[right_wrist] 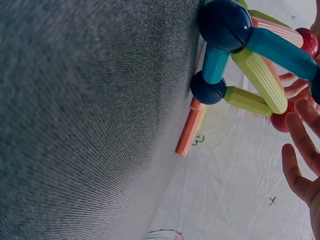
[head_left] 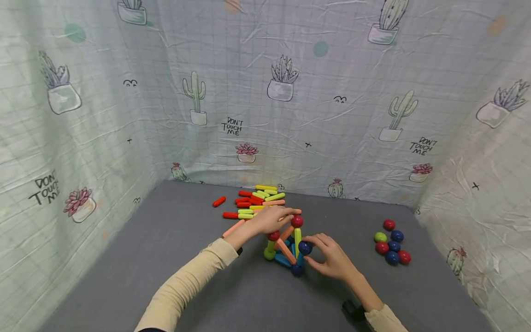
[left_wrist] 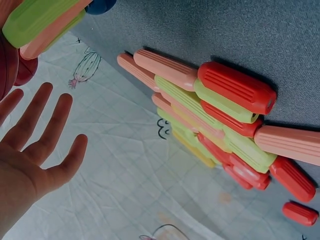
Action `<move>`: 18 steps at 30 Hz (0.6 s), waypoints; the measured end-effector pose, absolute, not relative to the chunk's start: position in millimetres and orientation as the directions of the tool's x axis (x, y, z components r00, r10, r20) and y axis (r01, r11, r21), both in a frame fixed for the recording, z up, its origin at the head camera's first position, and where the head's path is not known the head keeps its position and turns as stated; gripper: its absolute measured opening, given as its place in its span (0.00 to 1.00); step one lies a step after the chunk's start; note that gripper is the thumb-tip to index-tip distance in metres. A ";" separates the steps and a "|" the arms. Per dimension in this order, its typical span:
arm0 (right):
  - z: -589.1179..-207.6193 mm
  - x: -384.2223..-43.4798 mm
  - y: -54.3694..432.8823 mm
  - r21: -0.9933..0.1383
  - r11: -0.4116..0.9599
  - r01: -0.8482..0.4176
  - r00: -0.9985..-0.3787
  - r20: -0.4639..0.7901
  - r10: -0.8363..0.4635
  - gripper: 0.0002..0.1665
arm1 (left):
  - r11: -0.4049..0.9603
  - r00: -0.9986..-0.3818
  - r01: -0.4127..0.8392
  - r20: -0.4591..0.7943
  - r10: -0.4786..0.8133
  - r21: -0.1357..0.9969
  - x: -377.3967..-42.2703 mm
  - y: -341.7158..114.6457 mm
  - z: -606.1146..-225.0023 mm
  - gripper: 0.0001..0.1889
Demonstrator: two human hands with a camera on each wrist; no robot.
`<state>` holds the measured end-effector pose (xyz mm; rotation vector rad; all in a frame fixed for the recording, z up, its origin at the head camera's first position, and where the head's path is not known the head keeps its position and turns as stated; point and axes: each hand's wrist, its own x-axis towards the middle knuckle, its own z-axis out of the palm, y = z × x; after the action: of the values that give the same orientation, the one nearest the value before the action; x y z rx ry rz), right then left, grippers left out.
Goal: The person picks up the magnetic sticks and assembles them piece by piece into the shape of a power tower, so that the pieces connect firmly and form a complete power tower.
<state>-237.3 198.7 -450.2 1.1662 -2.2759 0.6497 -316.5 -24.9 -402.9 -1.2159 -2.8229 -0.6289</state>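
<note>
A small frame of coloured building rods and balls stands in the middle of the table. In the head view my left hand (head_left: 271,220) reaches over it from the left and pinches a red ball (head_left: 297,221) at the top of a lime rod (head_left: 297,240). Its other fingers (left_wrist: 55,125) are spread and straight in the left wrist view. My right hand (head_left: 332,258) pinches a navy ball (head_left: 305,248) between thumb and fingers. This ball sits at the end of a blue rod (right_wrist: 290,52) that rises from a lower navy ball (right_wrist: 225,25).
Behind the frame and to its left lie several loose rods (head_left: 244,212) in red, lime, yellow and salmon. Loose balls (head_left: 394,246) in red, navy and lime cluster at the right. A patterned cloth (head_left: 257,92) hangs around the table's back and sides.
</note>
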 end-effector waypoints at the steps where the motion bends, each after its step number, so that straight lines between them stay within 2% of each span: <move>1: -449.9 -237.2 198.5 -0.187 0.519 -0.834 -0.510 0.619 -0.597 0.29 | 0.619 -0.698 0.704 0.179 0.693 0.349 -316.8 -25.3 -402.9 0.18; 9: -452.0 -236.7 202.4 -0.199 0.530 -0.824 -0.522 0.627 -0.578 0.33 | 0.611 -0.696 0.714 0.260 0.669 0.341 -313.5 -35.6 -395.7 0.18; 13: -452.5 -234.4 207.6 -0.210 0.571 -0.794 -0.564 0.603 -0.564 0.33 | 0.611 -0.705 0.708 0.304 0.641 0.354 -311.9 -55.1 -397.3 0.19; 16: -451.0 -232.7 210.6 -0.216 0.592 -0.776 -0.590 0.578 -0.563 0.32 | 0.627 -0.707 0.706 0.363 0.606 0.328 -315.7 -74.5 -404.6 0.20; 18: -449.9 -232.2 211.6 -0.211 0.597 -0.774 -0.594 0.569 -0.569 0.32 | 0.663 -0.705 0.701 0.401 0.585 0.264 -319.8 -87.4 -413.9 0.18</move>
<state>-232.2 211.6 -449.9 1.0700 -2.3793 0.6189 -319.8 -87.4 -413.9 -1.0300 -2.5984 -0.5861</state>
